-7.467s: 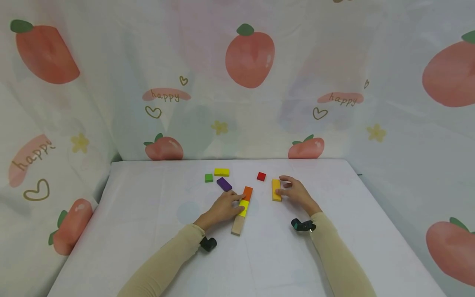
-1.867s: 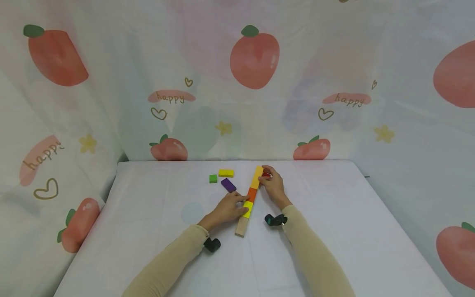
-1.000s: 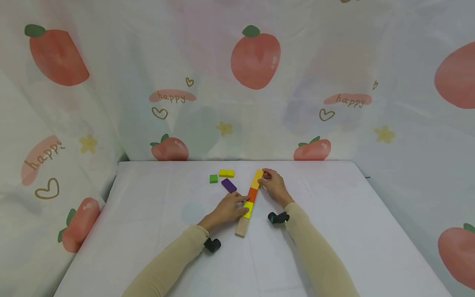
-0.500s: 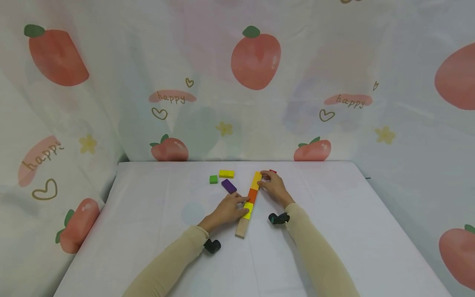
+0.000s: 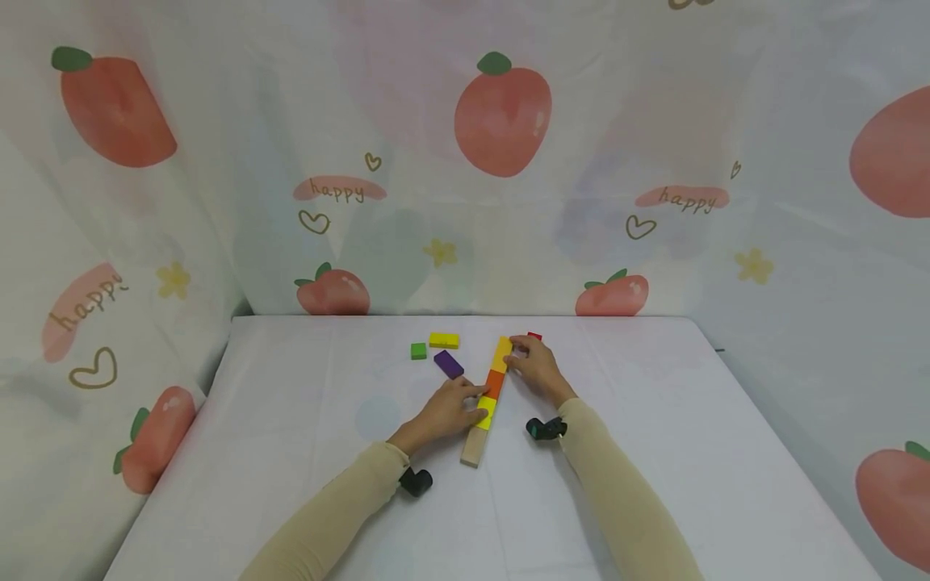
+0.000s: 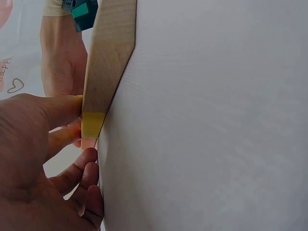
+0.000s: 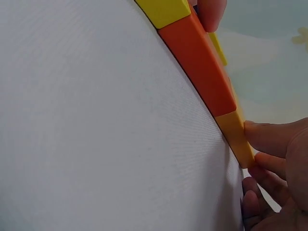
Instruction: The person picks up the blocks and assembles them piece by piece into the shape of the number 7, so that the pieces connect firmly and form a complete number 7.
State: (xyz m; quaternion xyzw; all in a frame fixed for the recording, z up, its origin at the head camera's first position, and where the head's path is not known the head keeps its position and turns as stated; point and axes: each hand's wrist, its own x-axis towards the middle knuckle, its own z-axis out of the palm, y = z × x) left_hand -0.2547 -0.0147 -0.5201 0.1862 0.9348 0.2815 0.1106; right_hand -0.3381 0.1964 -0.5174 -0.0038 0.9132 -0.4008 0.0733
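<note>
On the white table a row of blocks runs away from me: a plain wooden block (image 5: 475, 448), a bright yellow block (image 5: 484, 413), an orange block (image 5: 495, 384) and an amber-yellow block (image 5: 501, 353) at the far end. My left hand (image 5: 443, 408) touches the row from the left, its thumb on the bright yellow block and its index finger extended at the orange one. With thumb and fingers my right hand (image 5: 539, 367) pinches the amber block, which lines up end to end with the orange block (image 7: 199, 65). Behind the right hand, a red block (image 5: 534, 336) is partly hidden.
Left of the row's far end lie a purple block (image 5: 449, 364), a small green block (image 5: 418, 351) and another yellow block (image 5: 444, 340). A printed cloth backdrop (image 5: 407, 282) rises along the table's far edge. Each wrist carries a small black camera (image 5: 546, 428).
My right hand has brought the amber block from the right to the row's far end, then drawn it slightly nearer. The red block has shifted right. My left hand has stayed at the row.
</note>
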